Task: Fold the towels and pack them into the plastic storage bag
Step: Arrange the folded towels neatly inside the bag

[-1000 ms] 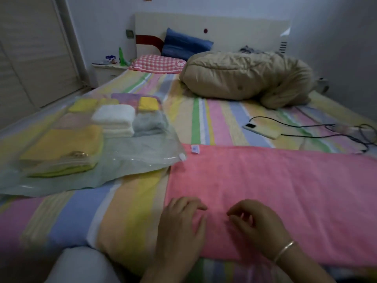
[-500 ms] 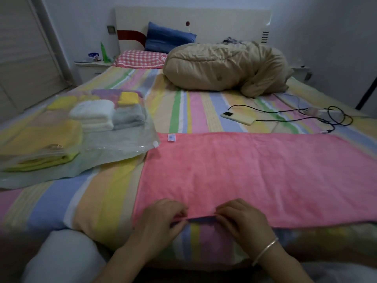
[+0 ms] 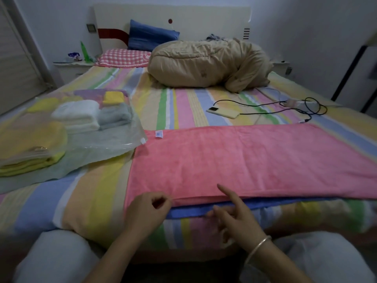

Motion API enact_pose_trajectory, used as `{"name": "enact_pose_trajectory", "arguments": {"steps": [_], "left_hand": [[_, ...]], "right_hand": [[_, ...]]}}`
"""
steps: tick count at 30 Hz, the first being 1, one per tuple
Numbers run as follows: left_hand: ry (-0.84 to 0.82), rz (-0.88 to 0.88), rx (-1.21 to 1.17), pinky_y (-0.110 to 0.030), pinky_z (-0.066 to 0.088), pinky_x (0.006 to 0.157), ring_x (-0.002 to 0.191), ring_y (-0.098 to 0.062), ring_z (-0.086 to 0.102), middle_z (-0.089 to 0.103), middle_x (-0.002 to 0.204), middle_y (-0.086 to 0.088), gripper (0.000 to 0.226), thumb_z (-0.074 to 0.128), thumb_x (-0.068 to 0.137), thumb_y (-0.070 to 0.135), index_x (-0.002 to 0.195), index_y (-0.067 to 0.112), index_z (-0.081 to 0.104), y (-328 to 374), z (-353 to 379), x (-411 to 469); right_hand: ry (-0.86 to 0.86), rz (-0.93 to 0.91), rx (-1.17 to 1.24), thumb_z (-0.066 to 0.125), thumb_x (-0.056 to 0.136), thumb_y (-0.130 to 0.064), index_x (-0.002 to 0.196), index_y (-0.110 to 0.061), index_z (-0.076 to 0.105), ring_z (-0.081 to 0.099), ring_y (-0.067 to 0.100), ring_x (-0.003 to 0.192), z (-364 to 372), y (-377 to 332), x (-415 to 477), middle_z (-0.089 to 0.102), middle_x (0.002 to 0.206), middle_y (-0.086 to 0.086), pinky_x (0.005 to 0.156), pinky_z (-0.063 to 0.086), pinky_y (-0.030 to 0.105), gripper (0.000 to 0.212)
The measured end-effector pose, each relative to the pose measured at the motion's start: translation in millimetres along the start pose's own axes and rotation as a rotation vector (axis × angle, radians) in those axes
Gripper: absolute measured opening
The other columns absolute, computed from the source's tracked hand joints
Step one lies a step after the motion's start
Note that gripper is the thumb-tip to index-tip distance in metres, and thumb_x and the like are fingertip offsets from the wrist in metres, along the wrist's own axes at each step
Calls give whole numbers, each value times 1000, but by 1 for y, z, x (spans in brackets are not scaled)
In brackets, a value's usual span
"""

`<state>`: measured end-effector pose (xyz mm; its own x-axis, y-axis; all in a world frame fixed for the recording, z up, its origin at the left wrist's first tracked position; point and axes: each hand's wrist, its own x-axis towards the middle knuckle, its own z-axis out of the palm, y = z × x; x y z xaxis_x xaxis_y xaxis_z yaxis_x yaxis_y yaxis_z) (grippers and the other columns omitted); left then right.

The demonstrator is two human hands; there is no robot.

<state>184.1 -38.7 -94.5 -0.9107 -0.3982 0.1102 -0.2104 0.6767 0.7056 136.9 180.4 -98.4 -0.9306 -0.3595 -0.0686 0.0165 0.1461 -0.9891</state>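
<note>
**Two hands at the edge of a pink towel**

A person sits at the foot of the bed (image 3: pixel 91 190), pale knees on each side. The left hand (image 3: pixel 146 211) is at the near left corner of the pink towel (image 3: pixel 244 160). Its fingers are curled up tight against the towel's edge, but I cannot tell if its grip is clamped on the cloth. The right hand (image 3: pixel 234 217) wears a thin bracelet (image 3: pixel 258 248). One finger points straight out over the pink towel. The other fingers are bent and blurry, down by a blue strip (image 3: pixel 265 205) that peeks out under the towel's near edge. I cannot tell if that grip holds anything.

The pink towel lies flat and spread wide across the striped bed. A small white tag sits at its far left corner.

To the left is the plastic storage bag (image 3: pixel 102 148), with one corner just beside the pink towel. Folded towels are inside it: a big yellow one (image 3: pixel 30 144), a white one (image 3: pixel 77 115), a grey one (image 3: pixel 114 115) and a small yellow one (image 3: pixel 113 98).

Farther back a phone (image 3: pixel 223 113) lies plugged into a black cable (image 3: pixel 265 111). Behind it are a big tan quilt (image 3: pixel 204 64), a checked pillow (image 3: pixel 122 58) and a blue pillow (image 3: pixel 151 35).
</note>
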Motion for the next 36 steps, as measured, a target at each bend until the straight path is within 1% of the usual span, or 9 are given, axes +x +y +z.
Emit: {"name": "enact_pose_trajectory", "arguments": {"steps": [6,11,14,16,19,25,29,33,36], "left_hand": [[32,6,-12,-17,43,59,67,8,60,59,58,33,34,71,83,26,56,43,59,-9,7,-2],[113,-47,13,-25,42,68,81,-17,66,71,80,8,6,71,84,26,83,23,76,-8,13,-1],[173,-63,86,-30,42,63,76,-29,64,71,77,-3,13,67,85,26,73,21,70,-2,22,4],[192,-65,159,-32,37,57,64,-31,55,59,63,-6,25,62,85,23,61,17,57,6,31,7],[205,-33,284,-34,40,55,62,-32,52,55,62,-9,24,59,82,21,61,13,52,18,43,12],[229,57,437,-38,42,60,72,-35,57,59,71,-12,12,65,73,14,67,13,55,21,53,8],[220,82,445,-38,41,60,71,-34,55,57,71,-11,14,67,73,12,70,14,53,20,53,4],[156,73,373,-39,45,66,80,-32,56,60,80,-6,8,64,73,13,77,17,59,17,46,2],[70,119,291,-37,50,77,91,-24,61,66,91,2,21,63,72,7,85,23,66,10,36,-2]], "right_hand": [[274,177,138,52,96,-9,138,-36,33,63,15,44,-44,-8,17,61,87,5,34,45,23,54],[541,230,141,52,95,-10,145,-29,31,63,26,70,-128,1,46,55,106,16,37,48,26,57],[699,278,31,60,90,-15,146,-25,33,54,37,101,-181,4,61,39,138,17,54,55,42,63],[788,340,-105,61,89,-21,147,-22,31,47,41,116,-207,0,65,29,147,16,80,52,51,65],[850,470,-347,55,92,-28,148,-13,29,37,43,129,-233,-5,65,22,150,21,105,33,42,64],[799,436,-638,49,91,-24,140,0,36,44,44,123,-232,-4,71,35,143,24,99,38,45,56],[639,50,-1221,42,79,-34,124,-18,52,47,36,118,-187,-9,76,58,126,9,96,40,44,49],[196,-441,-1296,47,75,-37,108,-22,69,59,31,104,-104,-6,55,69,110,-2,86,47,44,43],[50,-458,-1352,46,77,-49,104,-31,72,64,26,94,-69,4,37,69,105,-2,78,48,40,41]]}}
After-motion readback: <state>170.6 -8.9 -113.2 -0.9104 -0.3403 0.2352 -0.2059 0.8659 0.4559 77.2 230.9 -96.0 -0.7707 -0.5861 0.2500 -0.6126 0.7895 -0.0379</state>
